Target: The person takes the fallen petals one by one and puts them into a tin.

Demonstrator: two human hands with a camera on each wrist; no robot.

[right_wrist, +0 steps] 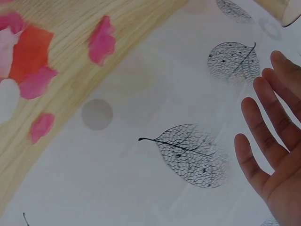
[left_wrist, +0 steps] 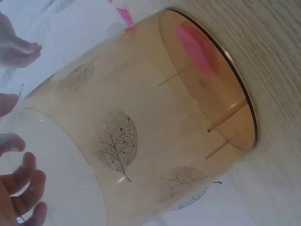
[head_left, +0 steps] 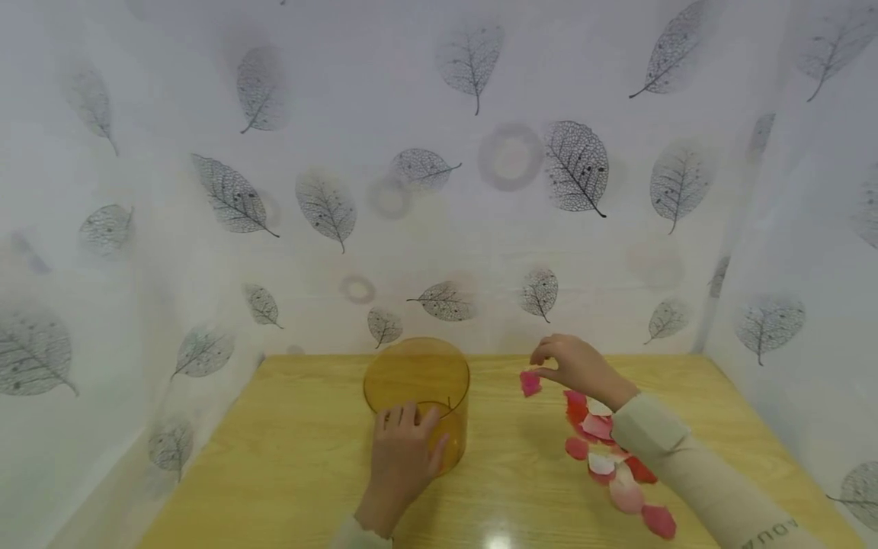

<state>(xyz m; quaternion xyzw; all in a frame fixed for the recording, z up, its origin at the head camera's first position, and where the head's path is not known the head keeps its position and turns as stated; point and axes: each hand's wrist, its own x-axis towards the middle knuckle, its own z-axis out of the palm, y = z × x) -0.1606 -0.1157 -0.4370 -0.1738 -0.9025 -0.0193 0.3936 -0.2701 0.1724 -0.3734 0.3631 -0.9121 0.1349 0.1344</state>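
Note:
A transparent amber glass container (head_left: 416, 362) stands upright on the table. My left hand (head_left: 405, 450) is at its near side, with loosely bent fingers (left_wrist: 23, 176) by the mouth; they grip nothing visible. Through the glass, a pink petal (left_wrist: 197, 49) and thin brown stick-like pieces (left_wrist: 228, 115) show near the base. On the right, my right hand (head_left: 579, 366) hovers at a pink petal (head_left: 530, 383). In the right wrist view its fingers (right_wrist: 251, 113) are fairly straight and apart, with nothing visible between them, and a pink petal (right_wrist: 102, 41) lies on the wood.
Several loose red, pink and white petals (head_left: 626, 489) lie on the wooden table (head_left: 288, 457), below and beside my right forearm. A pale leaf-printed covering (head_left: 439, 229) rises behind the table's back edge and along both sides.

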